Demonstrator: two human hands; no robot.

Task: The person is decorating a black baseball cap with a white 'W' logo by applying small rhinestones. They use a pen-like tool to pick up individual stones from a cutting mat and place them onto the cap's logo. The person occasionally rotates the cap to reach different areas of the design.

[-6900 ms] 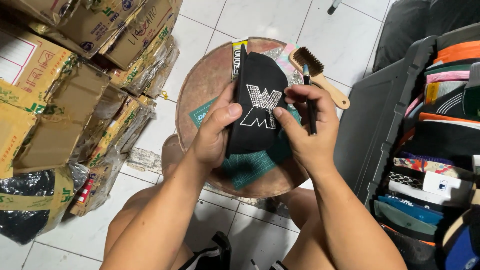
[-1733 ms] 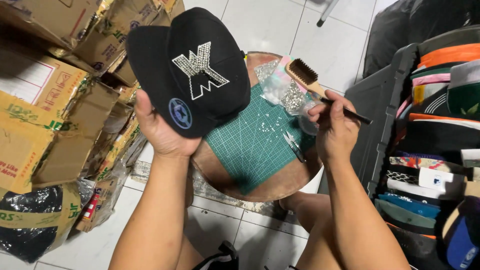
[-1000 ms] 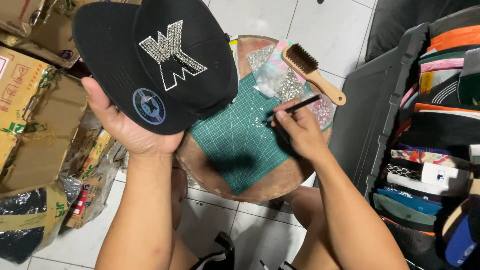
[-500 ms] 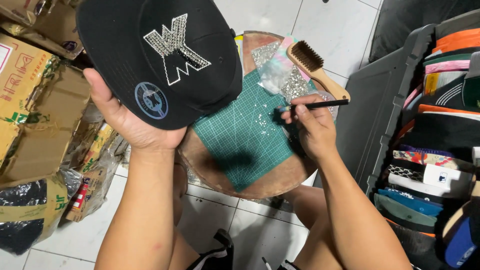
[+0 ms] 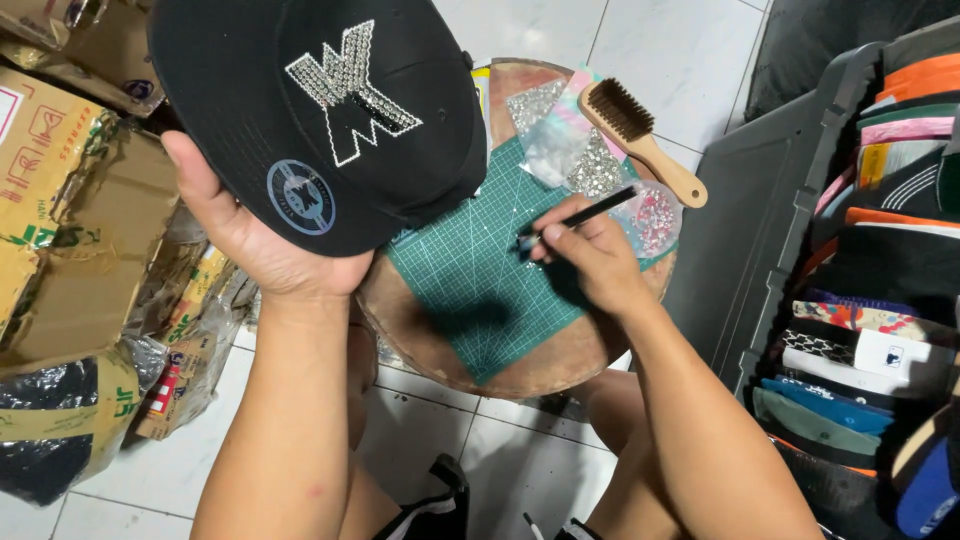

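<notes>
My left hand point(image 5: 250, 235) holds up a black flat-brim cap point(image 5: 310, 100) by its brim, raised above the left side of the stool. A rhinestone emblem point(image 5: 350, 90) shines on the cap's front and a round sticker point(image 5: 300, 195) sits on the brim. My right hand point(image 5: 590, 260) grips a thin black pen-like tool point(image 5: 585, 215), its tip down on the green cutting mat point(image 5: 480, 270). The mat lies on a round wooden stool top point(image 5: 560, 355). Small clear bags of rhinestones point(image 5: 600, 165) lie just beyond my right hand.
A wooden-handled brush point(image 5: 640, 140) rests at the stool's far right edge. Cardboard boxes point(image 5: 70, 200) and plastic-wrapped bundles pile up on the left. A dark crate point(image 5: 770, 230) at the right holds several stacked caps point(image 5: 880, 250). White floor tiles point(image 5: 680, 50) lie beyond.
The cap, earlier held low in both hands over the stool, is now raised in my left hand alone. My right hand has moved with the tool down onto the mat.
</notes>
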